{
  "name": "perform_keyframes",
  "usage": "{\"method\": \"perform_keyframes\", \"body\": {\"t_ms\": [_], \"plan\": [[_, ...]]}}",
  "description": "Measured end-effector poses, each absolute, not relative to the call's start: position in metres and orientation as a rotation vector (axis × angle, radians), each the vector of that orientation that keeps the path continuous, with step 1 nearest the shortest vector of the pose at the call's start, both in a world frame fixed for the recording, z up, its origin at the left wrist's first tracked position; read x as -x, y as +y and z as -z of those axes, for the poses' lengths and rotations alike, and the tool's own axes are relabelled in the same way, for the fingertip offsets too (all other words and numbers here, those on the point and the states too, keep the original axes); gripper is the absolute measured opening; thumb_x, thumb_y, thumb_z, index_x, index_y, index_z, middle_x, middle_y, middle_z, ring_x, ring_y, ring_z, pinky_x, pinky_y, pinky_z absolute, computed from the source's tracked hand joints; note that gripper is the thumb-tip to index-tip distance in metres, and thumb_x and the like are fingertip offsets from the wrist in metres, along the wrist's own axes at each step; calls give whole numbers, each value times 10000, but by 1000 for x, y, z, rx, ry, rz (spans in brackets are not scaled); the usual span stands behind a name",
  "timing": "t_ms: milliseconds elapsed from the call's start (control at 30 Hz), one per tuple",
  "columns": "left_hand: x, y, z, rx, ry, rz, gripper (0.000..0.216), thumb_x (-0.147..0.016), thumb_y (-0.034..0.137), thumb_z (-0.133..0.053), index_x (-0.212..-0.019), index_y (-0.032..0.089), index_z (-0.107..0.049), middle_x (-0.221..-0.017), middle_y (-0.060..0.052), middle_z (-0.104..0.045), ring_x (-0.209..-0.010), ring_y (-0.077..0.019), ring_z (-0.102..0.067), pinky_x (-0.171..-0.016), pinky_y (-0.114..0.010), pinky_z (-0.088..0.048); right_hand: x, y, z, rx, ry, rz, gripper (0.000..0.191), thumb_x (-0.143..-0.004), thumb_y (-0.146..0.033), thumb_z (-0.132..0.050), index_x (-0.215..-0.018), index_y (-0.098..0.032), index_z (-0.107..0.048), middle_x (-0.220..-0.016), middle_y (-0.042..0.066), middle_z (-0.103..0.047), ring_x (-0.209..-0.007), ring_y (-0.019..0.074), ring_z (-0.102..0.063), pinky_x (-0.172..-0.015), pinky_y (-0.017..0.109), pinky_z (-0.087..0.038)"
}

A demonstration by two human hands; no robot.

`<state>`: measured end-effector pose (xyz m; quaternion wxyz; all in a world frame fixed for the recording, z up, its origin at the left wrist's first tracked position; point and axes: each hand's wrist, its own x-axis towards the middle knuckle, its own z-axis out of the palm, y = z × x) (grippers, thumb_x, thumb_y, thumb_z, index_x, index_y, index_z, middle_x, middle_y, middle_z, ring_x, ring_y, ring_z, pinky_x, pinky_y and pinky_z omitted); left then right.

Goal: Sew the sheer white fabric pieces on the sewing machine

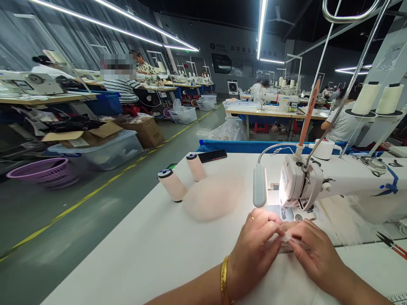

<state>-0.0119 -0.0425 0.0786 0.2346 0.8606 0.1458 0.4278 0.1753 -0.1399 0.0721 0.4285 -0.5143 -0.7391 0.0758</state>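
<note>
My left hand (259,250), with a ring and a gold bangle, pinches a piece of thin, sheer pale fabric (288,239). Close against it, my right hand (314,252) grips the same fabric between thumb and fingers. Both hands are just in front of the needle area of a white sewing machine (302,182), whose lamp (260,186) lights the spot. More sheer fabric (343,218) lies under the machine arm on the right. A round heap of pale sheer fabric (214,197) rests on the table to the left. The fabric's edges between my fingers are partly hidden.
Two pale thread cones (171,185) stand at the table's far left edge, near a dark phone (213,155). Red-handled thread snips (392,244) lie at the right. Beyond the white table (152,254) are an aisle, a purple basket (47,173), plastic bins and people at other machines.
</note>
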Motion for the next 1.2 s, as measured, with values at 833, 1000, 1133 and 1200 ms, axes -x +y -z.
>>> {"method": "perform_keyframes", "body": {"t_ms": [833, 1000, 1133, 1200], "plan": [[-6, -51, -72, -2603, 807, -726, 142, -817, 77, -577, -750, 201, -566, -849, -35, -634, -803, -223, -538, -726, -355, -421, -187, -108, -94, 1874, -1852, -607, 186, -877, -106, -539, -735, -225, -519, -713, -18, -627, -658, 162, -556, -550, 227, -332], [-2, -46, -67, -2934, 470, -941, 194, -893, 54, -552, -762, 196, -575, -833, -32, -627, -741, -196, -490, -687, -344, -391, -186, -102, -88, 1942, -1863, -515, 198, -885, -132, -562, -739, -239, -484, -662, -41, -596, -554, 144, -520, -502, 219, -287], [1, -44, -64, -2904, 362, -975, 241, -949, 62, -534, -748, 187, -581, -793, -14, -647, -716, -177, -493, -716, -353, -399, -188, -112, -88, 1963, -1928, -382, 131, -912, -171, -565, -812, -241, -518, -696, -27, -612, -566, 153, -520, -517, 240, -275], [1, -42, -62, -2885, 381, -969, 226, -949, 78, -551, -758, 190, -594, -785, -14, -650, -716, -180, -496, -716, -354, -401, -191, -119, -83, 1926, -2016, -157, 90, -955, -190, -526, -883, -234, -557, -777, 19, -644, -613, 183, -545, -535, 273, -300]]}}
